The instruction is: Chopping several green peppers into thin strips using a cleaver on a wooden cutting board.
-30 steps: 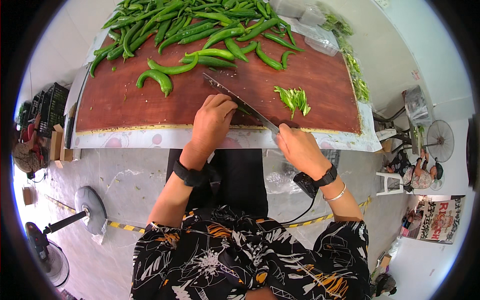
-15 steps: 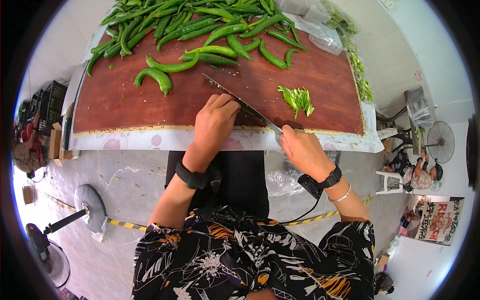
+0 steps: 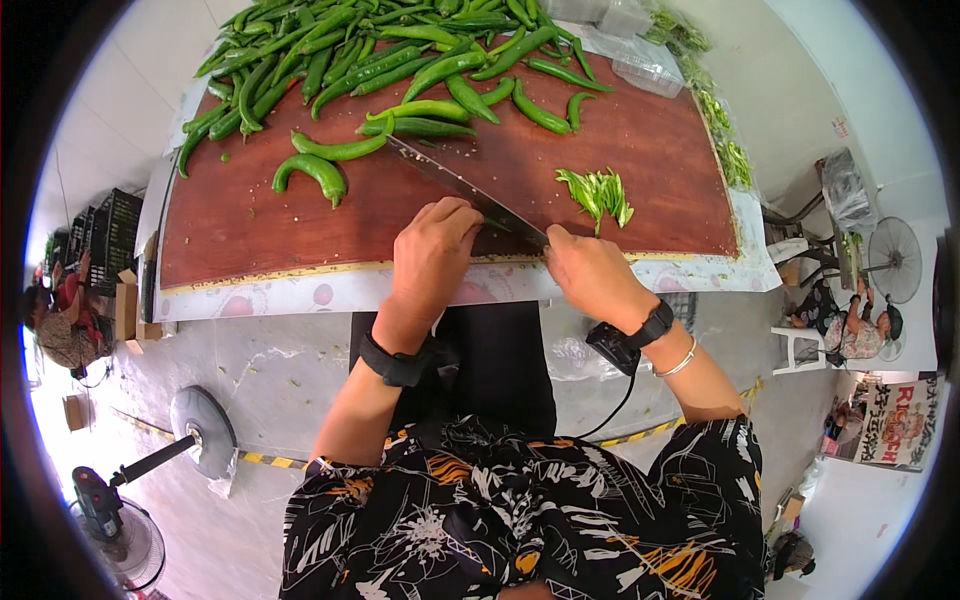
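Observation:
A long-bladed knife (image 3: 455, 182) slants over the near part of the brown board (image 3: 300, 235), its tip toward the far left. My right hand (image 3: 595, 280) is closed round its handle. Beside the blade, my left hand (image 3: 432, 250) is closed, fingertips bent down on what looks like a green chili pepper, mostly hidden by the fingers and blade. Right of the knife lies a small heap of sliced green chili (image 3: 598, 195). Beyond the tip are two loose curved chilies, one of them a bent pepper (image 3: 310, 175).
A large pile of whole green chilies (image 3: 350, 60) covers the board's far side. A clear plastic tub (image 3: 650, 68) stands at the far right, near cut greens (image 3: 735, 165). Below left is a standing fan (image 3: 115, 530). Other people sit at both sides, well away.
The knife and my right hand have shifted left, bringing the blade's tip nearer the whole chilies. My left hand stays almost in place. The whole view has turned slightly.

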Tool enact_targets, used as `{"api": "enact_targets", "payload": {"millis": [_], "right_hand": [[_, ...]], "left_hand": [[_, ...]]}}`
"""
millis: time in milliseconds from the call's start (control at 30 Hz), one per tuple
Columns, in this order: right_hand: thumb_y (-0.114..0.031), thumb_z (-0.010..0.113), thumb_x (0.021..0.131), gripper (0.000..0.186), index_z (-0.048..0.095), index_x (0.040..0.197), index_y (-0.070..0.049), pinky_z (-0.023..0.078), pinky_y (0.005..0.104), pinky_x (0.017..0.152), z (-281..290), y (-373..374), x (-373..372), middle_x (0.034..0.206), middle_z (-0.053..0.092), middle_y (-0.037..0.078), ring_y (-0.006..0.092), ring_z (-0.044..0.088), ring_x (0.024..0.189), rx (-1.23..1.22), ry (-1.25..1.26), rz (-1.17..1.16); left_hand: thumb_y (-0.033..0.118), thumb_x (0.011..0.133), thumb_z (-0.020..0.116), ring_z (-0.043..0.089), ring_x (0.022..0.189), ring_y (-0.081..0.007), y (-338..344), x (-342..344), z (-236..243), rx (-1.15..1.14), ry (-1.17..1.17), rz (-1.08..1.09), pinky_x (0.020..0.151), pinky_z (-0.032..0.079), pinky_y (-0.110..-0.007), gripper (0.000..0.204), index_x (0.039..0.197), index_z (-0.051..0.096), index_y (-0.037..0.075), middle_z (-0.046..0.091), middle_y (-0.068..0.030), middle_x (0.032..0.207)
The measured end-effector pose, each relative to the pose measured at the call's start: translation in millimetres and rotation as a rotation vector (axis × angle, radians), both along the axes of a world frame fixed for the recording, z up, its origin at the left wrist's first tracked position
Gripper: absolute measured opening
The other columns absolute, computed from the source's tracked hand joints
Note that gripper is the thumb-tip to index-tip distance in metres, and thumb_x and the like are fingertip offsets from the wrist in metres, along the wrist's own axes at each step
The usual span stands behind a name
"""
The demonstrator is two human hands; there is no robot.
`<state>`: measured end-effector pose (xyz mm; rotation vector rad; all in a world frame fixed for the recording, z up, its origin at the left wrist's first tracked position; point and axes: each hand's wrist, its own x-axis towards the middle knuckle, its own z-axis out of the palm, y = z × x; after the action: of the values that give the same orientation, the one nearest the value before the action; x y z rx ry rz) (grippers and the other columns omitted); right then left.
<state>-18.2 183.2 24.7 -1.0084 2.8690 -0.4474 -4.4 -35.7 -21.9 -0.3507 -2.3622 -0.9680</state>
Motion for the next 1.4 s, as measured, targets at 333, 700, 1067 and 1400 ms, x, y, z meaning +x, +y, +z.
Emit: {"api": "enact_targets", "payload": {"millis": [333,700,1067,1400], "right_hand": [[-0.012,0.054,0.092,0.015,0.045,0.088,-0.001,0.045,0.0526,0.057,10,8,11,0.067,0.059,0.023,0.0447,0.059,0.066,0.012,-0.085,-0.023],[-0.015,0.052,0.095,0.015,0.045,0.089,-0.003,0.046,0.0513,0.057,15,14,-1,0.069,0.061,0.020,0.0422,0.060,0.066,-0.041,-0.016,-0.103],[-0.013,0.054,0.093,0.014,0.046,0.091,-0.003,0.047,0.0507,0.057,8,13,4,0.073,0.063,0.020,0.0419,0.061,0.067,-0.012,-0.008,-0.074],[-0.013,0.054,0.092,0.013,0.047,0.090,-0.002,0.048,0.0509,0.058,12,3,10,0.072,0.063,0.020,0.0425,0.061,0.068,0.005,-0.028,-0.035]], "left_hand": [[0.003,0.077,0.069,0.064,0.082,-0.0290,-3,1,4,0.016,-0.050,0.003,0.070,0.052,-0.036,0.009,0.086,0.068,0.006,0.066,-0.0066,0.089],[0.005,0.077,0.069,0.064,0.083,-0.0251,-1,0,4,0.029,-0.023,0.011,0.070,0.052,-0.035,0.009,0.085,0.068,0.008,0.065,-0.0029,0.089],[0.004,0.076,0.070,0.065,0.083,-0.0262,-2,1,4,0.027,-0.056,0.025,0.070,0.052,-0.034,0.010,0.086,0.069,0.007,0.067,-0.0040,0.091],[0.003,0.076,0.069,0.064,0.084,-0.0270,-4,2,3,0.018,-0.062,0.007,0.071,0.052,-0.035,0.010,0.086,0.068,0.007,0.066,-0.0042,0.091]]}}
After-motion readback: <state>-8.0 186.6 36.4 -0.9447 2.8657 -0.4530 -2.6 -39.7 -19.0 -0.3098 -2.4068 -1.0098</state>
